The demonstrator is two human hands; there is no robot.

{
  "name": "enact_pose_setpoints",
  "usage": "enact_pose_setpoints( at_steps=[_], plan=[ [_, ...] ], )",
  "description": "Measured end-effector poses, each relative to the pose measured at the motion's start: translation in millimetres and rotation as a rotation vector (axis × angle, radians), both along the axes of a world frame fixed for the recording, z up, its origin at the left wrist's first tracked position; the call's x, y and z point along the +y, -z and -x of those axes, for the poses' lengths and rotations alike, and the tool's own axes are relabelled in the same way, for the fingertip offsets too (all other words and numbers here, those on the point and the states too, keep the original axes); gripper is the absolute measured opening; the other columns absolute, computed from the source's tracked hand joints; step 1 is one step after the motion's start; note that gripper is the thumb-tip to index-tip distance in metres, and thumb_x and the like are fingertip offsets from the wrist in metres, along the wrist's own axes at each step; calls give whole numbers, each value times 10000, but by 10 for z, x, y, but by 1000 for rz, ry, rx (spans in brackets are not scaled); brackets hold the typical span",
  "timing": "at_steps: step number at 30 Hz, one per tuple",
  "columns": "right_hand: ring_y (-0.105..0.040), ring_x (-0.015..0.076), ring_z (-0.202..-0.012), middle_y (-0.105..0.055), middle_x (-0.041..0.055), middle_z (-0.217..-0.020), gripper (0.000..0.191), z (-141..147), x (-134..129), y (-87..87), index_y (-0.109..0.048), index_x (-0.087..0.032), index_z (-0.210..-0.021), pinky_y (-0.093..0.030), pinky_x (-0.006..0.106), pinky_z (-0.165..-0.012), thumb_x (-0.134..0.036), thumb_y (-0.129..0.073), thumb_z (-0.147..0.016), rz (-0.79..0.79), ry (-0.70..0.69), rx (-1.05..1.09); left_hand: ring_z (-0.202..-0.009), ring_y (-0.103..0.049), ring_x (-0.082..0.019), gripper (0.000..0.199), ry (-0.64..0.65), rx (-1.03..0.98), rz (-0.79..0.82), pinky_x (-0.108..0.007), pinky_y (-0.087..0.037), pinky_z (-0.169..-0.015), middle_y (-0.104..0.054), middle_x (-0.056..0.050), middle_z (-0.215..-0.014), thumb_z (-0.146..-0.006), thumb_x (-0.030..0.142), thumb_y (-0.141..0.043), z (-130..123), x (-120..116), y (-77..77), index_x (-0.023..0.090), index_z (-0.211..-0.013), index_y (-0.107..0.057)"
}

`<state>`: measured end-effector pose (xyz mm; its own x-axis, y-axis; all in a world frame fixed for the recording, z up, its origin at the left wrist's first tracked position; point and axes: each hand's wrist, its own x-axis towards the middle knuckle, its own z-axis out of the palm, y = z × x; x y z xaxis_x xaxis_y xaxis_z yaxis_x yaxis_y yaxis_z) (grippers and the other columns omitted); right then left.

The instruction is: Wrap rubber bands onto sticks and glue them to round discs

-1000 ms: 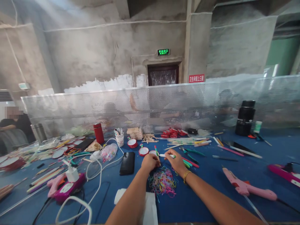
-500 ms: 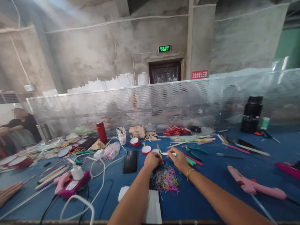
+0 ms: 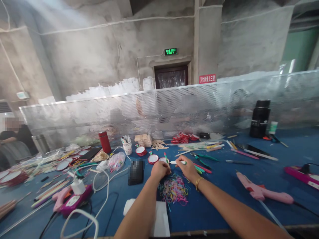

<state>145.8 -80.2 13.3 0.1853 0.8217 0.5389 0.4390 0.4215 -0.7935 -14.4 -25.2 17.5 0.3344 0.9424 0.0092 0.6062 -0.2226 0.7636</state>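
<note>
Beyond the string pile (image 3: 173,190) | my left grip (image 3: 159,170) pinches stick (image 3: 165,156), right grip (image 3: 185,167) marker (image 3: 173,162) | pose unchanged, work apparently ongoing

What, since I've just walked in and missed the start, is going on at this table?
A person is working with both hands at a blue-topped table. The left hand holds a small stick with red and green at its upper end. The right hand holds a white marker pointed at the stick; whether its tip touches is too small to tell. A tangle of colourful strings lies just below the hands, and a pink glue gun lies off to the right.
</note>
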Motion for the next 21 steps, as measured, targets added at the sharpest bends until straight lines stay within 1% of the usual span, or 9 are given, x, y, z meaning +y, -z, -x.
enact_pose_setpoints(
  at_steps=[6, 12, 18, 21],
  plan=[
    [-549, 163, -659, -605, -6, -638, 200, 11, 11, 2, -529, -195, -626, -381, 262, -666, -298, -467, -786, -36, -28, -12, -505, -536, -89, 69, -4, -64, 0, -178, -373, -486, -639, -12, -586, -647, 173, -589, 2, -7, 5, 153, -633, -653],
    [-549, 159, -643, -603, -10, -629, 190, 1, 0, -19, -523, -195, -620, -382, 258, -654, -285, -471, -779, -27, -13, 13, -512, -534, -94, 80, -5, -36, -24, -184, -385, -501, -651, -18, -605, -660, 203, -601, 7, 44, 52, 157, -635, -661],
    [-549, 155, -653, -599, -13, -634, 196, 9, 15, -5, -539, -192, -627, -382, 255, -661, -285, -471, -785, -37, -39, -6, -495, -521, -88, 85, 27, -60, -9, -179, -374, -488, -646, -18, -592, -666, 205, -603, -1, 61, 61, 152, -658, -668],
    [-537, 150, -624, -599, -15, -625, 195, -5, 31, 6, -540, -193, -619, -377, 252, -638, -277, -469, -780, -24, -26, -13, -495, -518, -88, 85, 13, -49, -24, -180, -368, -483, -648, -19, -593, -657, 206, -602, 0, 57, 58, 153, -645, -667]
  ],
)
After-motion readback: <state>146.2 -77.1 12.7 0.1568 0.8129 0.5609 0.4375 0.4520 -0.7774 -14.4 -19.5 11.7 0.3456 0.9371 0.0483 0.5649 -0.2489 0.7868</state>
